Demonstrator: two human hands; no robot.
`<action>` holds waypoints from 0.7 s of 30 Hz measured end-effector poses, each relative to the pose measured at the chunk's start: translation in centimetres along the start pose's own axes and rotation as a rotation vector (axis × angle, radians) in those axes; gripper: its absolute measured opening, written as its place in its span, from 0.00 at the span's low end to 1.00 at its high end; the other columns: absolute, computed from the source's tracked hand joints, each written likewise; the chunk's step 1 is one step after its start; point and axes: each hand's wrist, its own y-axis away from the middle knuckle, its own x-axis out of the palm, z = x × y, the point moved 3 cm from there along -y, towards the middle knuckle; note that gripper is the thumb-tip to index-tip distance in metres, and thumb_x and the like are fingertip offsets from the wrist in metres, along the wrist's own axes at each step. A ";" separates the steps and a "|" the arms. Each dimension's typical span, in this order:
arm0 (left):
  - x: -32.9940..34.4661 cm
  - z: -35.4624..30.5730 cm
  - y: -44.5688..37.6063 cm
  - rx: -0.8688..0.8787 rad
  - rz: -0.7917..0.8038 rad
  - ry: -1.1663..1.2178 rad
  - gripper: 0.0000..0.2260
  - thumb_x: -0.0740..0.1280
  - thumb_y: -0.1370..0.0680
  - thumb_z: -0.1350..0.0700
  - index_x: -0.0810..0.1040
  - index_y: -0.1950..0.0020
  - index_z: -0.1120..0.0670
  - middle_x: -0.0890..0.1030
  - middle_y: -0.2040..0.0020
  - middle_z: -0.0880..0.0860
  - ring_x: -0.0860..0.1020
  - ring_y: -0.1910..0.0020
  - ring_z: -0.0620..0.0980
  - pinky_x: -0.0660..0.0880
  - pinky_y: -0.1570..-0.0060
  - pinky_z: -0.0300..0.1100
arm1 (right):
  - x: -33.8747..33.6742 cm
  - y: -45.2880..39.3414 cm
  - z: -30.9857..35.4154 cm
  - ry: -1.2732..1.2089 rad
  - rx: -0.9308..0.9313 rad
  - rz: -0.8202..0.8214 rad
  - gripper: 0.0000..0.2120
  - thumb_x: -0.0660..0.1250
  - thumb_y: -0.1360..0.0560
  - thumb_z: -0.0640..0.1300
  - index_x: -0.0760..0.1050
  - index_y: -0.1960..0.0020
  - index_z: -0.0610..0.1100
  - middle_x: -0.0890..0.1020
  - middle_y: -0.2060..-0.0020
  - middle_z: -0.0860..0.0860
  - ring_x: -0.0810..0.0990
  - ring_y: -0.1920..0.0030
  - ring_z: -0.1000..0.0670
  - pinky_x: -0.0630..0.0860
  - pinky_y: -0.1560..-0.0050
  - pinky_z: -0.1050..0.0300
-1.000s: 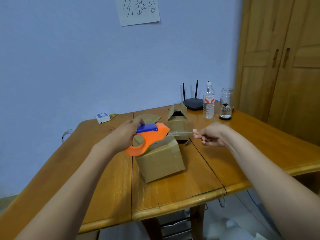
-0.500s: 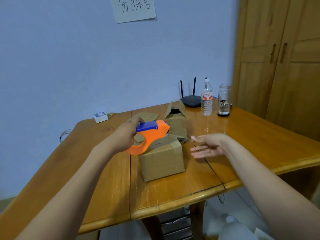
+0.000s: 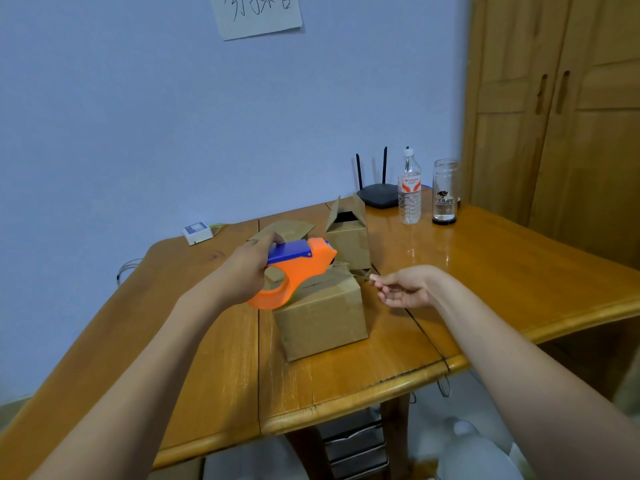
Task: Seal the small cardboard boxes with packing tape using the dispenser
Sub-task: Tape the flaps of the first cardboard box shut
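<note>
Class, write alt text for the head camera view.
A left hand grips an orange tape dispenser over a closed cardboard box on a wooden table; the right hand pinches the clear tape's end. An open box stands behind.

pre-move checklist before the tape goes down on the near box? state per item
1. Left hand grips the tape dispenser: ok.
2. Right hand pinches the tape end: cannot tell, the clear tape barely shows.
3. Near box flaps closed: ok, top lies flat with a seam.
4. Dispenser over the near box: ok, above its left top edge.
5. Tape on the seam: not ok, none laid yet.
6. Far box ready to seal: not ok, flaps stand open.
</note>
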 end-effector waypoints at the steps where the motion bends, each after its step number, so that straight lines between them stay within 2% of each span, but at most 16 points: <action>1: 0.0 -0.1 0.0 -0.002 0.003 -0.008 0.25 0.60 0.22 0.72 0.65 0.30 0.50 0.76 0.44 0.54 0.75 0.51 0.52 0.68 0.60 0.39 | 0.0 -0.2 0.0 0.007 0.005 0.003 0.05 0.72 0.26 0.36 0.80 0.52 0.35 0.82 0.69 0.48 0.77 0.63 0.53 0.82 0.66 0.58; 7: 0.1 -0.3 0.3 -0.010 0.000 -0.001 0.26 0.60 0.22 0.71 0.65 0.29 0.50 0.72 0.46 0.50 0.74 0.52 0.49 0.66 0.63 0.34 | -0.1 0.1 0.5 0.035 0.025 0.031 0.04 0.70 0.25 0.35 0.80 0.51 0.34 0.81 0.70 0.47 0.76 0.63 0.53 0.83 0.66 0.58; 12: 0.1 -0.2 0.3 -0.009 0.014 -0.015 0.26 0.60 0.22 0.71 0.64 0.28 0.49 0.75 0.44 0.53 0.73 0.54 0.48 0.66 0.63 0.35 | -0.6 0.2 0.5 0.043 0.049 0.008 0.03 0.71 0.25 0.35 0.81 0.54 0.34 0.82 0.67 0.46 0.76 0.65 0.53 0.83 0.65 0.57; 17: 0.4 -0.3 0.4 -0.011 0.020 -0.015 0.26 0.62 0.21 0.69 0.63 0.28 0.48 0.76 0.39 0.54 0.74 0.49 0.51 0.68 0.55 0.40 | -0.6 -0.1 -0.3 0.044 0.073 0.024 0.03 0.71 0.24 0.36 0.81 0.53 0.35 0.81 0.68 0.48 0.76 0.68 0.54 0.83 0.64 0.59; 21: 0.5 -0.3 0.3 -0.007 0.021 -0.018 0.26 0.62 0.21 0.68 0.63 0.28 0.47 0.76 0.40 0.54 0.74 0.49 0.51 0.68 0.54 0.41 | -0.6 -0.5 -0.8 0.042 0.086 0.027 0.04 0.72 0.25 0.36 0.81 0.52 0.36 0.80 0.70 0.48 0.75 0.68 0.54 0.82 0.65 0.59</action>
